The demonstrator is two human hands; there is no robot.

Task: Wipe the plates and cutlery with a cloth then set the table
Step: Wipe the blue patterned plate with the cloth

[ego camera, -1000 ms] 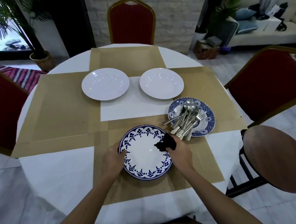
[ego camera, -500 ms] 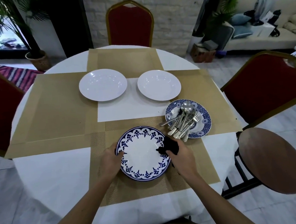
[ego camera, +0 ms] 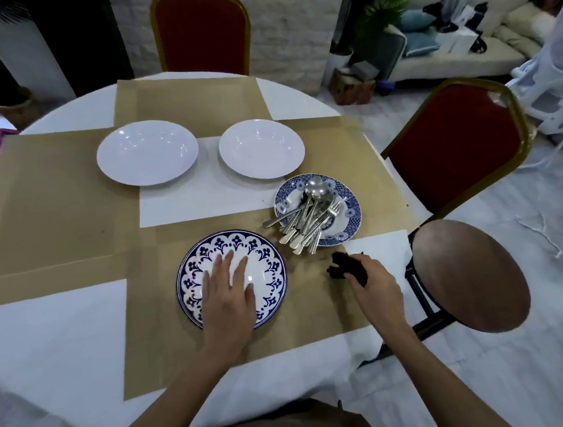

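Note:
A blue-and-white patterned plate lies on the tan placemat in front of me. My left hand rests flat on the plate with straight fingers. To the right, off the plate, my right hand grips a dark cloth just above the placemat. A smaller blue patterned plate behind the cloth holds a pile of forks and spoons. Two plain white plates sit farther back, side by side.
Tan placemats cover much of the round white table. Red chairs stand at the far side and at the right. A round brown stool stands close to the table's right edge.
My right hand lifted the cloth off the plate and moved it right. My left hand went from the plate's left rim to lying flat on its centre. The view shifted right.

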